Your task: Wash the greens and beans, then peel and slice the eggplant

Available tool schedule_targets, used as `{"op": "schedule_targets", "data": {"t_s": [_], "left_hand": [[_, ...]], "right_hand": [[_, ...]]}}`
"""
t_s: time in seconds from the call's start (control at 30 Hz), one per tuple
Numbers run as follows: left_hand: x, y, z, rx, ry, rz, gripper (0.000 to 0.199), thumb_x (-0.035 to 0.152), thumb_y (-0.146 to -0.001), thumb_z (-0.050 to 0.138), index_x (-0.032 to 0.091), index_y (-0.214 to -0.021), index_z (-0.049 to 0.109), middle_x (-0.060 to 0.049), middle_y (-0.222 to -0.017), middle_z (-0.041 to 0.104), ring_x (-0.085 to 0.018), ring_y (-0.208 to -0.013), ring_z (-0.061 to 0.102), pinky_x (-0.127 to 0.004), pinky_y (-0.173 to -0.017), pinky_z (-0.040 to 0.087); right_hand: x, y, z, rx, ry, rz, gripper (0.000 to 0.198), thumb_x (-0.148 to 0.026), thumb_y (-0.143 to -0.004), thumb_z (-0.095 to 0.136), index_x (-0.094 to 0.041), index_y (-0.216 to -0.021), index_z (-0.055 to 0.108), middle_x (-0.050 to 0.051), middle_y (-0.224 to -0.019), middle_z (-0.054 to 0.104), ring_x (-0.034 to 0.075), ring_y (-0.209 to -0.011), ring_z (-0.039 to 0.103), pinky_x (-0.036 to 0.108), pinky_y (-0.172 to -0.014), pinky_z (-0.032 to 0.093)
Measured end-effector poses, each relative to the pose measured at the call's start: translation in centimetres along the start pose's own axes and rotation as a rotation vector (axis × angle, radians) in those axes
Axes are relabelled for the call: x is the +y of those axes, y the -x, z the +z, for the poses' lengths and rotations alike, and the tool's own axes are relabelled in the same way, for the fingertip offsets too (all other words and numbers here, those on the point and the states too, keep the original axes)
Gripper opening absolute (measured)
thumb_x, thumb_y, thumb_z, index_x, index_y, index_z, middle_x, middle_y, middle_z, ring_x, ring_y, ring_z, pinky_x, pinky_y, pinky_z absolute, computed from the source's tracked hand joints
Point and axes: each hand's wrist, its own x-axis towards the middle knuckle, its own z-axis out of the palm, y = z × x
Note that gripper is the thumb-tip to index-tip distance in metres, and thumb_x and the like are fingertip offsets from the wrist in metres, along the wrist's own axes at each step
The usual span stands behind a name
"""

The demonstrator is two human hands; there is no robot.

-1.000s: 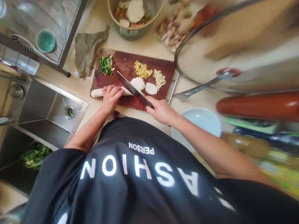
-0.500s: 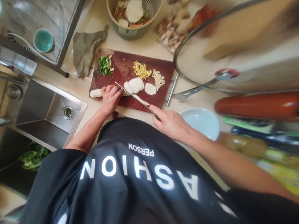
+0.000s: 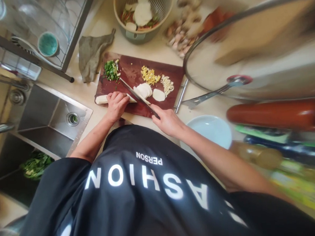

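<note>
My left hand [image 3: 116, 105] presses down on a peeled, long white root vegetable [image 3: 101, 99], fingers curled round it near the cut end. In my right hand [image 3: 170, 122] is the handle of a kitchen knife [image 3: 134, 92], its blade slanting across the vegetable beside my left fingers. White slices [image 3: 144, 90] lean together just right of the blade, and a single slice [image 3: 158, 94] lies apart. All rest on a dark red cutting board [image 3: 130, 67]. Chopped greens [image 3: 111, 70], yellow diced bits [image 3: 150, 75] and pale minced bits [image 3: 167, 85] form separate piles there.
Behind the board stand a colander [image 3: 120, 22] with cut vegetables and a grey cloth [image 3: 89, 58]. A steel sink [image 3: 43, 110] is on the left, below a dish rack [image 3: 70, 62]. Rightward are a pale blue bowl [image 3: 213, 130], a large glass lid [image 3: 191, 82] and a red-brown bottle [image 3: 266, 116].
My right hand and the knife have shifted left and slightly upward, with the blade's tip now nearer the chopped greens. My left hand stays on the root vegetable.
</note>
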Motion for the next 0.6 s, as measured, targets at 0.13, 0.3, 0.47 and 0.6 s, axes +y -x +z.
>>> {"op": "schedule_targets", "data": {"t_s": [0.13, 0.3, 0.47, 0.6], "left_hand": [[0.1, -0.1, -0.1, -0.001, -0.009, 0.003, 0.039, 0.044, -0.107, 0.038, 0.024, -0.100, 0.070, -0.010, -0.101, 0.074, -0.024, -0.101, 0.062, -0.047, -0.093, 0.033], [0.0, -0.2, 0.1, 0.002, -0.031, -0.004, 0.041, 0.045, -0.107, 0.036, 0.025, -0.100, 0.071, -0.010, -0.094, 0.073, -0.025, -0.101, 0.061, -0.047, -0.091, 0.034], [0.0, -0.1, 0.0, -0.026, -0.012, -0.010, 0.042, 0.046, -0.107, 0.036, 0.026, -0.101, 0.072, -0.010, -0.097, 0.074, -0.025, -0.102, 0.060, -0.047, -0.093, 0.034], [0.0, 0.0, -0.4, -0.022, -0.005, 0.009, 0.041, 0.042, -0.108, 0.036, 0.025, -0.101, 0.072, -0.008, -0.102, 0.075, -0.023, -0.100, 0.060, -0.046, -0.092, 0.033]], "right_hand": [[0.0, 2.6, -1.4, 0.031, 0.023, -0.056, 0.053, -0.021, -0.092, 0.047, -0.016, -0.144, 0.056, 0.009, -0.086, 0.076, 0.023, -0.071, 0.071, 0.029, -0.068, 0.049], [-0.2, 3.5, -1.8, -0.038, 0.054, -0.049, 0.049, -0.021, -0.090, 0.047, -0.016, -0.138, 0.060, 0.008, -0.080, 0.075, 0.022, -0.064, 0.068, 0.028, -0.064, 0.048], [-0.9, 0.1, 0.1, -0.092, 0.065, 0.023, 0.054, -0.020, -0.092, 0.047, -0.014, -0.145, 0.055, 0.012, -0.090, 0.078, 0.027, -0.076, 0.073, 0.031, -0.069, 0.050], [-0.9, -1.3, 0.5, -0.069, 0.019, 0.041, 0.053, -0.022, -0.094, 0.047, -0.016, -0.146, 0.056, 0.012, -0.095, 0.079, 0.028, -0.084, 0.075, 0.033, -0.075, 0.052]]}}
